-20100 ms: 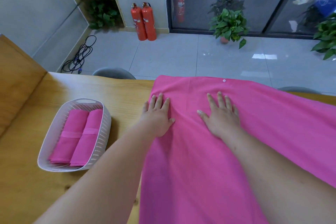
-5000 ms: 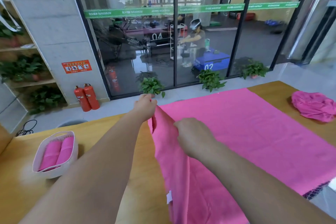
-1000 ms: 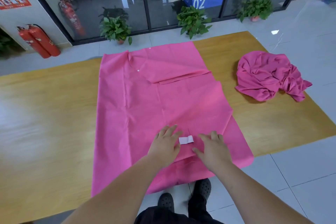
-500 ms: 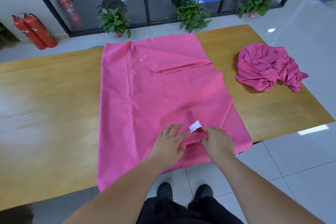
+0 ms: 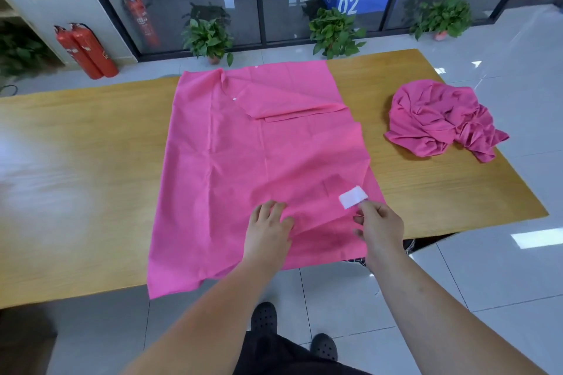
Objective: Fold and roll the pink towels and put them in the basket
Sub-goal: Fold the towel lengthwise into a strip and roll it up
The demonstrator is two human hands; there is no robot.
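A large pink towel (image 5: 231, 161) lies folded over on the wooden table (image 5: 79, 161), its near edge hanging over the table's front. My left hand (image 5: 268, 231) rests flat on the towel near that edge. My right hand (image 5: 377, 228) pinches the towel's corner by its white label (image 5: 352, 197) and holds it lifted to the right. A second pink towel (image 5: 438, 119) sits crumpled at the table's right end. The basket is out of view.
Tiled floor runs in front of and to the right of the table. My black shoes (image 5: 265, 316) stand just below the table's front edge. Behind the table are potted plants (image 5: 208, 36), two red fire extinguishers (image 5: 88, 52) and glass doors.
My right hand has pulled the labelled corner up and to the right. My left hand stays pressed on the towel. The view has shifted slightly.
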